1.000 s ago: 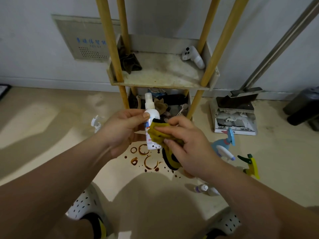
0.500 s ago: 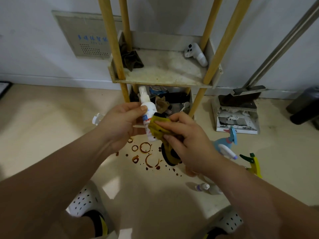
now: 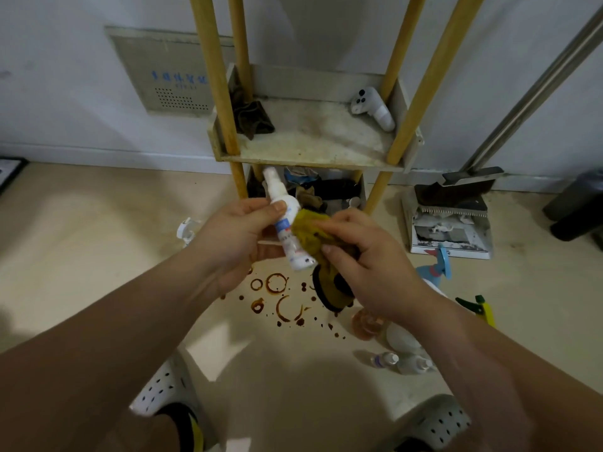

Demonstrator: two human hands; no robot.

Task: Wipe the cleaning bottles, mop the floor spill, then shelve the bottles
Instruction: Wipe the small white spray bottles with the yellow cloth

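1. A white spray bottle is held in the air in front of the rack; it is tilted, with its nozzle toward the upper left; it is carried above the floor and stands on no shelf.
2. The bottle's body is gripped by the left hand; the thumb is laid across the label, and the other fingers are curled behind the bottle.
3. A yellow cloth is pinched by the right hand and pressed against the bottle's right side; the fingers are bent and kept close together; the cloth's loose, dark-edged end is seen hanging below the hand.
4. A spill of brown rings and drops is seen on the floor, just below the hands and in front of the rack's foot.
5. The rack's tray shelf is carried on yellow posts against the wall; a dark rag is draped at its rear left corner; a white handheld device is laid at its rear right corner; the lower shelf is packed with things that cannot be told apart.
6. More bottles are left on the floor to the right of the spill: a blue sprayer, a green-and-yellow sprayer and two small clear bottles, lying near the right forearm; a white trigger head is seen on the floor left of the left hand.
7. A dustpan is set on the floor right of the rack, by the wall.
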